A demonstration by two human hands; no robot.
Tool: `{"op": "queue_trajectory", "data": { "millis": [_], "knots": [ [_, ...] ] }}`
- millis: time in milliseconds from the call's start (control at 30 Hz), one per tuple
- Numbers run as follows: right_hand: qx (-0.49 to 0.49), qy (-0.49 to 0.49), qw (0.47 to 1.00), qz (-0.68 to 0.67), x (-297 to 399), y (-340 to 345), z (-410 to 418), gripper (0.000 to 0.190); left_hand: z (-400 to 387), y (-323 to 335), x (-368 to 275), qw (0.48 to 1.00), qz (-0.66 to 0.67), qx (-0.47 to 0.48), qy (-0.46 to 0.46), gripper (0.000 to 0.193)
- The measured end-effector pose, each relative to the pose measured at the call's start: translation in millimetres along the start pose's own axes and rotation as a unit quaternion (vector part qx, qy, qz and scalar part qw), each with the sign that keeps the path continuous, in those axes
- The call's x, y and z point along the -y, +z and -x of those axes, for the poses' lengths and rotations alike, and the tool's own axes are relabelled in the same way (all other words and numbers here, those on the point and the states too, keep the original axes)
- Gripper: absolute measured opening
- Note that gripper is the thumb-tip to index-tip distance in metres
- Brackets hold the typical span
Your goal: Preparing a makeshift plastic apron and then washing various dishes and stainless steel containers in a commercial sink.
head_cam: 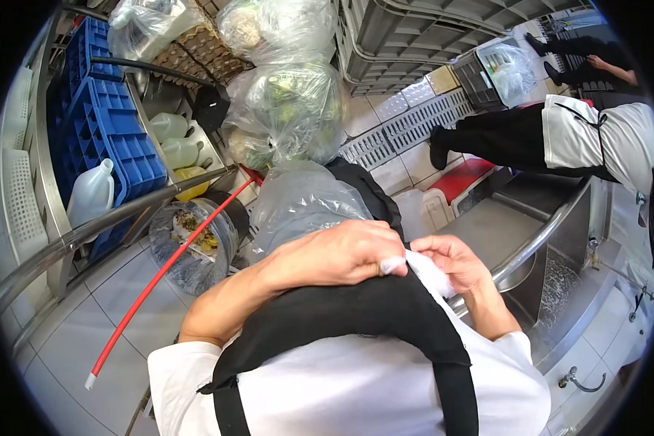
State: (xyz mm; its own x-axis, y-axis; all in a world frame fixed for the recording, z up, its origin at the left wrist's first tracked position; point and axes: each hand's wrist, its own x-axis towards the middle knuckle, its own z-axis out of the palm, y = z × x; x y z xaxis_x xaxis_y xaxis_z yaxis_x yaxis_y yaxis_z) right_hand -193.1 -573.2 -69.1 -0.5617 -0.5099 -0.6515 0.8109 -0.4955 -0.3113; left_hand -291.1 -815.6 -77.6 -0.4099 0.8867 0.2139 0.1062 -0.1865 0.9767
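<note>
My left hand (349,250) is curled in front of my waist, at the top edge of my black bib apron (338,305). A small whitish wad (392,265) pokes out between its thumb and fingers. Close by on the right, my right hand (449,261) pinches a white strip (428,270); whether that is plastic or cloth I cannot tell. Below my hands, a clear plastic sheet (310,204) hangs over my legs. My left hand hides where the sheet meets the apron.
A red pole (169,261) slants past a lined waste bin (191,245) with food scraps. Blue crates (114,136) and jugs stand on metal shelving at left. Bagged vegetables (289,109) lie ahead. A steel sink unit (501,234) is at right, near a person in an apron (572,131).
</note>
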Motion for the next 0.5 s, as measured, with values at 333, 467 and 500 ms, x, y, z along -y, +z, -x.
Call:
{"op": "queue_trajectory", "data": {
  "millis": [333, 467, 500],
  "knots": [
    [-0.036, -0.197, 0.971, 0.127, 1, 13, -8, 0.031, -3, -3, -4, 0.999, -0.01, -0.023, 0.029, 0.017],
    [-0.083, -0.307, 0.928, 0.195, 1, 28, -20, 0.015, -7, -7, -10, 0.998, 0.05, -0.047, 0.011, 0.021],
    [-0.087, -0.291, 0.945, 0.121, 7, 43, -21, 0.022, -8, -9, -11, 0.998, 0.049, -0.048, 0.009, 0.021]
  ]
}}
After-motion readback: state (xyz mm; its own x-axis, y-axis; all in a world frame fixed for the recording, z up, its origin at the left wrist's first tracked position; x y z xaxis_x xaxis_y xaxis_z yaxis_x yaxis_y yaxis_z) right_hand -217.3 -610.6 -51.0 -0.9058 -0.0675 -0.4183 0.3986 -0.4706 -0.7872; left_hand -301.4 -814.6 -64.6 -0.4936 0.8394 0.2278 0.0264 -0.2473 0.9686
